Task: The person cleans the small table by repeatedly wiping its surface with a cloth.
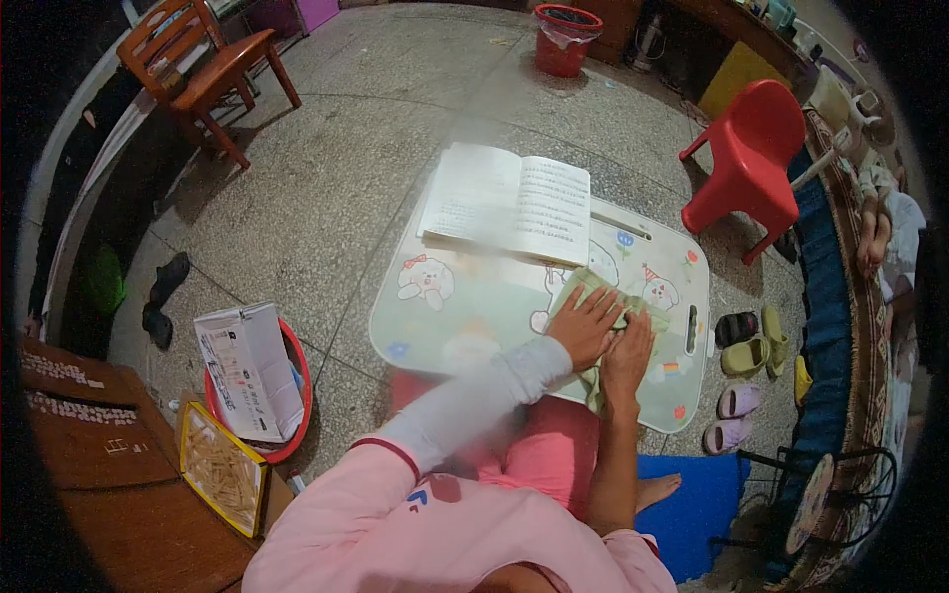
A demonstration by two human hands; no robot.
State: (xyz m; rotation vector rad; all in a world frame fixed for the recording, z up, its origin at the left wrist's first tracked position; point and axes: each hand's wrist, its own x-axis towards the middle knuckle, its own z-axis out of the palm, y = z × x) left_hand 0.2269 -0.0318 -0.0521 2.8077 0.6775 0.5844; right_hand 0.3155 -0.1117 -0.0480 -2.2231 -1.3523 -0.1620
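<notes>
A low pale-green folding table [484, 301] with cartoon animal prints stands in front of me. On its right half lies a crumpled light-green cloth [583, 283]. My left hand [587, 328] rests flat on this cloth, fingers spread. Close beside it, my right hand [624, 364] lies on the cloth too, its fingers stretched out and nearly touching the left. Part of the cloth is hidden under both hands. An open notebook [554, 210] with lines of writing on its right page lies across the table's far edge, beyond my hands.
A red chair [756, 138] and several slippers [743, 356] are right of the table. Leftward stand a red basin [301, 366] holding a white carton [252, 371] and a wooden chair [213, 84]. A red bin [565, 47] is far back. Another person's limb [872, 232] shows at right.
</notes>
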